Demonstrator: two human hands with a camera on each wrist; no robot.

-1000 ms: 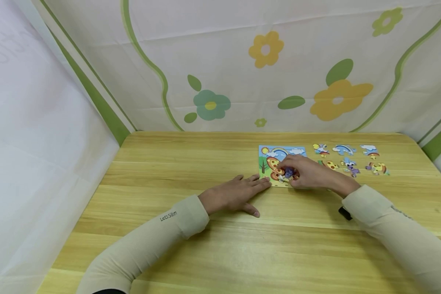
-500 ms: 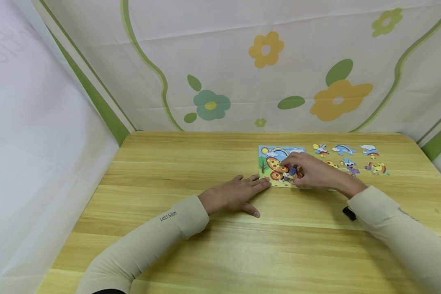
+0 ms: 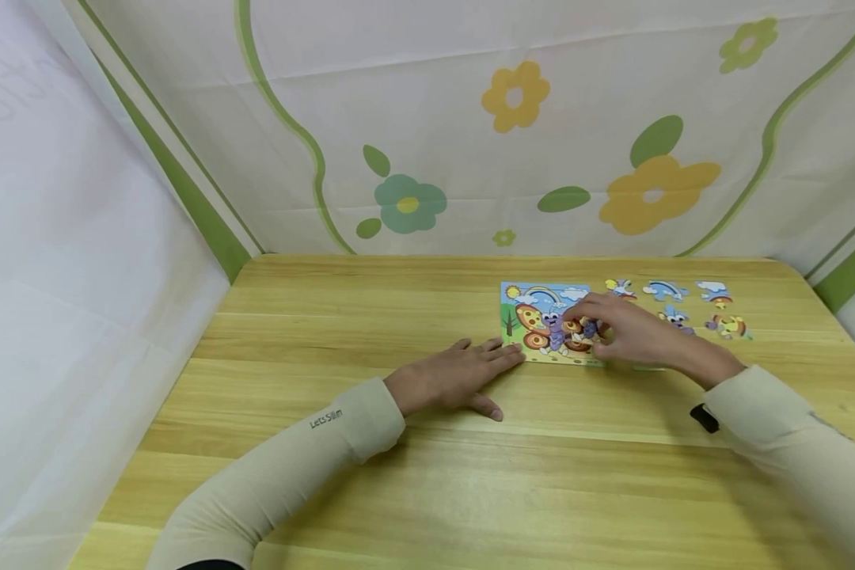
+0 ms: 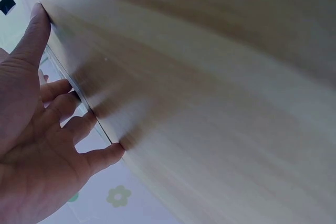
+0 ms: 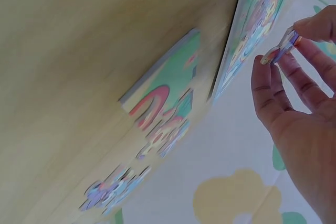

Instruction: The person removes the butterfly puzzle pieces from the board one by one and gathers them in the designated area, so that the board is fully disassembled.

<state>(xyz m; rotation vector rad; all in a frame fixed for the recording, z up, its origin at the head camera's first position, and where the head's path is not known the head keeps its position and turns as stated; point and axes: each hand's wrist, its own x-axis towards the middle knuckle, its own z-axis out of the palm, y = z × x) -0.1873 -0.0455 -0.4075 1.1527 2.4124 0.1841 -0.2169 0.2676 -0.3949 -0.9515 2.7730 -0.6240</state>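
Note:
A picture board [image 3: 511,321] with a butterfly, a rainbow and a sun lies toward the back of the table. My left hand [image 3: 456,378] rests with its fingers spread, fingertips at the board's lower left corner; in the left wrist view its fingertips [image 4: 118,148] touch down on the surface. Over the board's right side, my right hand [image 3: 634,328] pinches a small purple jigsaw puzzle piece [image 5: 283,47] between thumb and fingers. The right wrist view shows this piece tilted and raised above the board. Part of the board's right side is hidden behind the right hand.
Loose puzzle pieces lie right of the board: a rainbow one [image 3: 664,290], a cloud one [image 3: 715,294], a yellow one [image 3: 730,325] and a blue-and-purple one [image 3: 675,318] partly behind the right hand. A flowered white cloth [image 3: 456,127] hangs behind the wooden table [image 3: 484,491].
My right hand has moved right across the board with the puzzle piece, uncovering the printed butterfly's face and body. It now covers some loose pieces. The left hand has stayed in place.

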